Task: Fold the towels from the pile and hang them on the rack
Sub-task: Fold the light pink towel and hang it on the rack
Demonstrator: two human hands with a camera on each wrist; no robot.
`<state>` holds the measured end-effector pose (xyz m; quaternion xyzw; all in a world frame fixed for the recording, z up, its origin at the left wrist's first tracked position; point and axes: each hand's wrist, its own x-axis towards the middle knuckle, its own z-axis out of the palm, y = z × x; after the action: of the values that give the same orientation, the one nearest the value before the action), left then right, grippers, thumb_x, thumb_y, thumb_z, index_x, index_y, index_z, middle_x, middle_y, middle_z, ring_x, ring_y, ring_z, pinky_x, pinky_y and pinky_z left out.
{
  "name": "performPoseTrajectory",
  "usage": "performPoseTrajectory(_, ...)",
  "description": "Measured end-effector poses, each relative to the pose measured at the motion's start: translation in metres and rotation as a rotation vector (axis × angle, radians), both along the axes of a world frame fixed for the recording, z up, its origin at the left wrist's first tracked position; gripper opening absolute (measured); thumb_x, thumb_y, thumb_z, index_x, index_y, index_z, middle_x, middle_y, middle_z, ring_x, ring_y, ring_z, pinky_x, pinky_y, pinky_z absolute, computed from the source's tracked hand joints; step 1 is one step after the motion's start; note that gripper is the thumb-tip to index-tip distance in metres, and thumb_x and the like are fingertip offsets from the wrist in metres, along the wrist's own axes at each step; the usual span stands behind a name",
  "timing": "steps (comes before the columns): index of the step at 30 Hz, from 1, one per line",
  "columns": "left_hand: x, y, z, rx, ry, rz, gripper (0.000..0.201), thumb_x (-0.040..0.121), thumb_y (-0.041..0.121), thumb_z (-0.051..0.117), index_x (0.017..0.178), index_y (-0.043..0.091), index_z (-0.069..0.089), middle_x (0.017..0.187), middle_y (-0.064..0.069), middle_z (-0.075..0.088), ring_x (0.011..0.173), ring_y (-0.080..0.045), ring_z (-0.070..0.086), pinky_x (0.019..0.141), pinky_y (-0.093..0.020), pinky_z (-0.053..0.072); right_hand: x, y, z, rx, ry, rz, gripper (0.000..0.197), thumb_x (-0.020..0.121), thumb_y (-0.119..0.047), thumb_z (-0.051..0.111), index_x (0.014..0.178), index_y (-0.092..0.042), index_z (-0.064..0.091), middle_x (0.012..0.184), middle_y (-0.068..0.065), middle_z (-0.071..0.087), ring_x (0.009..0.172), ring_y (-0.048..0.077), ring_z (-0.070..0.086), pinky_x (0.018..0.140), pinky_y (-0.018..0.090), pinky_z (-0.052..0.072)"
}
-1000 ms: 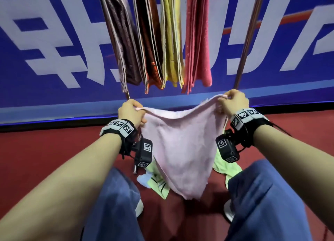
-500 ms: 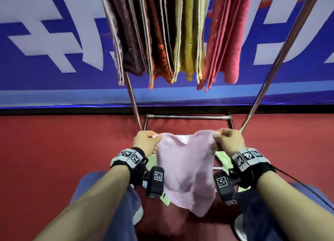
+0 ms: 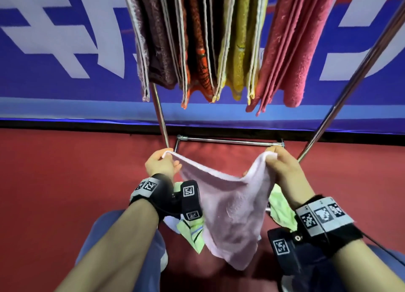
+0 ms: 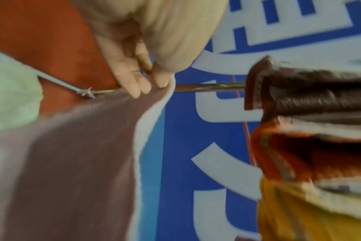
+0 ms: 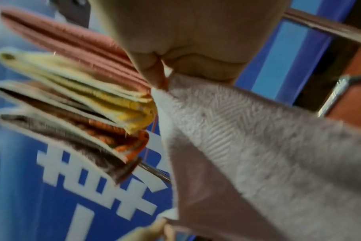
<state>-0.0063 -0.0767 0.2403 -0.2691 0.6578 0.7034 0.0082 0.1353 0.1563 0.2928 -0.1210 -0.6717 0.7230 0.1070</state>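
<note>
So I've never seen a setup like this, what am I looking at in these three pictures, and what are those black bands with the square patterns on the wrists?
There is no machine here: a person is working with bare hands. The black bands strap a small camera to each wrist. The big picture comes from a camera on the person's head, looking down; the other two come from the wrist cameras, looking along each hand, so they look tilted and blurry.

The left hand and the right hand each pinch a top corner of a pale pink towel, which hangs slack between them. Above, folded towels in brown, orange, yellow and red already hang on a metal rack. Beneath the pink towel, light green cloth from the pile lies above the red floor.
</note>
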Motion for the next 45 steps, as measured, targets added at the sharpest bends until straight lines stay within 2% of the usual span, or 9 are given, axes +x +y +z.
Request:
performPoseTrajectory(3, 0.000, -0.002, 0.006, 0.139, 0.002, 0.120, 0.023, 0.101, 0.002, 0.048, 0.108, 0.007, 0.070, 0.083, -0.014, 0.063, 0.076, -0.027, 0.066, 0.053, -0.019, 0.057, 0.003, -0.004, -0.013, 0.232, -0.005, 0.060, 0.019, 0.087, -0.031, 0.048, 0.085, -0.013, 0.053, 0.072, -0.016, 0.054, 0.069, 0.002, 0.048, 0.064, 0.017, 0.040)
performPoseTrajectory(8, -0.012, -0.007, 0.006, 0.319, -0.089, 0.087, 0.035, 0.100, -0.002, 0.042, 0.096, 0.014, 0.074, 0.066, -0.010, 0.062, 0.058, -0.021, 0.061, 0.052, -0.025, 0.052, 0.004, -0.019, -0.019, 0.024, -0.008, 0.216, 0.012, 0.083, -0.021, 0.054, 0.086, -0.010, 0.055, 0.072, -0.008, 0.058, 0.069, 0.007, 0.051, 0.063, 0.017, 0.042)
performPoseTrajectory(11, -0.002, 0.001, 0.013, 0.434, -0.168, -0.134, 0.014, 0.090, 0.008, 0.061, 0.096, 0.014, 0.071, 0.054, -0.006, 0.063, 0.056, -0.021, 0.059, 0.063, -0.030, 0.047, 0.004, -0.026, -0.024, 0.001, -0.046, 0.307, 0.012, 0.083, -0.021, 0.055, 0.086, -0.009, 0.056, 0.071, -0.004, 0.059, 0.069, 0.010, 0.054, 0.062, 0.020, 0.044)
performPoseTrajectory(19, 0.063, 0.044, 0.014, 0.165, -0.106, -0.933, 0.016, 0.087, -0.004, 0.064, 0.091, 0.009, 0.070, 0.087, -0.011, 0.069, 0.077, -0.021, 0.064, 0.076, -0.031, 0.052, -0.005, -0.040, -0.038, 0.270, -0.014, 0.286, 0.003, 0.089, -0.018, 0.060, 0.090, -0.018, 0.063, 0.080, 0.003, 0.067, 0.074, 0.011, 0.060, 0.073, 0.033, 0.050)
performPoseTrajectory(25, 0.065, 0.048, 0.012, 0.222, -0.125, -0.806, 0.004, 0.092, 0.006, 0.067, 0.096, 0.006, 0.069, 0.098, -0.020, 0.071, 0.084, -0.027, 0.067, 0.081, -0.038, 0.057, -0.009, -0.038, -0.051, 0.348, -0.070, 0.158, 0.016, 0.090, -0.017, 0.065, 0.091, -0.028, 0.054, 0.048, -0.010, 0.052, 0.050, 0.008, 0.044, 0.054, 0.027, 0.038)
performPoseTrajectory(31, 0.070, 0.046, 0.023, 0.408, -0.168, -0.841, 0.036, 0.099, 0.018, 0.059, 0.117, -0.013, 0.063, 0.102, -0.027, 0.070, 0.081, -0.027, 0.072, 0.070, -0.032, 0.061, -0.010, -0.036, -0.051, 0.301, -0.112, 0.138, 0.016, 0.089, -0.013, 0.069, 0.092, -0.015, 0.054, 0.048, -0.008, 0.060, 0.046, 0.001, 0.052, 0.055, 0.027, 0.040)
performPoseTrajectory(36, 0.067, 0.046, 0.023, 0.365, -0.174, -0.874, 0.032, 0.094, 0.020, 0.065, 0.112, -0.006, 0.069, 0.100, -0.022, 0.070, 0.081, -0.025, 0.071, 0.074, -0.031, 0.059, -0.011, -0.034, -0.051, 0.265, -0.106, 0.129, 0.017, 0.087, -0.014, 0.073, 0.087, -0.016, 0.055, 0.047, -0.004, 0.060, 0.044, 0.003, 0.052, 0.055, 0.027, 0.039)
performPoseTrajectory(40, 0.068, 0.049, 0.023, 0.318, -0.132, -0.870, 0.019, 0.096, 0.009, 0.059, 0.106, -0.005, 0.068, 0.084, -0.016, 0.065, 0.062, -0.014, 0.066, 0.058, -0.019, 0.055, -0.012, -0.031, -0.054, 0.250, -0.104, 0.094, 0.019, 0.086, -0.014, 0.074, 0.086, -0.016, 0.054, 0.044, -0.004, 0.056, 0.041, 0.004, 0.048, 0.051, 0.025, 0.035)
performPoseTrajectory(45, 0.067, 0.051, 0.018, 0.174, -0.013, -0.924, 0.012, 0.097, 0.010, 0.059, 0.101, 0.002, 0.067, 0.078, -0.007, 0.063, 0.061, -0.006, 0.061, 0.059, -0.014, 0.049, -0.011, -0.030, -0.054, 0.247, -0.120, 0.078, 0.021, 0.086, -0.011, 0.073, 0.087, -0.016, 0.052, 0.041, -0.004, 0.052, 0.039, 0.005, 0.044, 0.048, 0.023, 0.032)
